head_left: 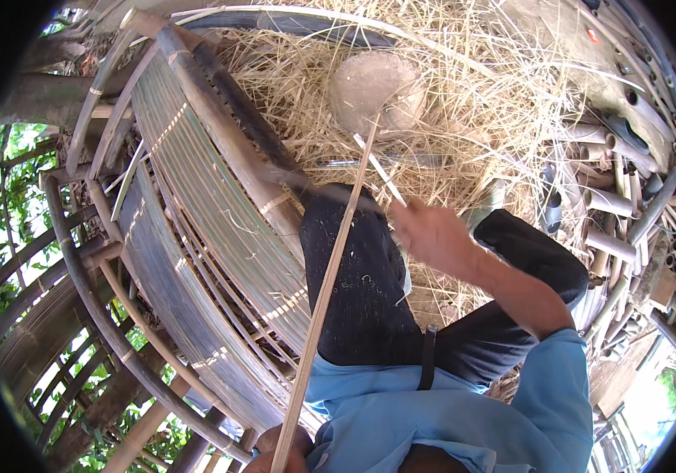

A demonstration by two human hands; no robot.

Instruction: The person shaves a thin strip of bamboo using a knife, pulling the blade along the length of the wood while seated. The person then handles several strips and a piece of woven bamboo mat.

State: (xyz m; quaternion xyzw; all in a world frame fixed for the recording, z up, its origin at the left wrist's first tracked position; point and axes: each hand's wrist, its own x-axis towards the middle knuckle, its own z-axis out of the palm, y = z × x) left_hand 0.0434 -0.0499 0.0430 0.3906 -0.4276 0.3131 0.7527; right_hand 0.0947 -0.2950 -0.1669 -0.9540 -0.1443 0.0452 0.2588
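Note:
A long, pale bamboo strip (325, 296) slants from the bottom edge over my thigh, its far end near a round wooden block (377, 91). My left hand (279, 456) is closed around its near end at the bottom edge, partly cut off by the frame. My right hand (436, 236), slightly blurred, is closed on a slim, bright white, blade-like piece (381, 172). That piece points up and left and meets or crosses the strip in the picture; whether they touch I cannot tell. Its handle end is hidden in my fist.
A slatted bamboo bench (212, 189) runs along my left, with a thick bamboo pole (228, 126) at its edge. Straw-like shavings (488, 102) cover the ground ahead. Cut bamboo tubes (610, 201) are piled at the right. Bamboo railing (86, 276) stands far left.

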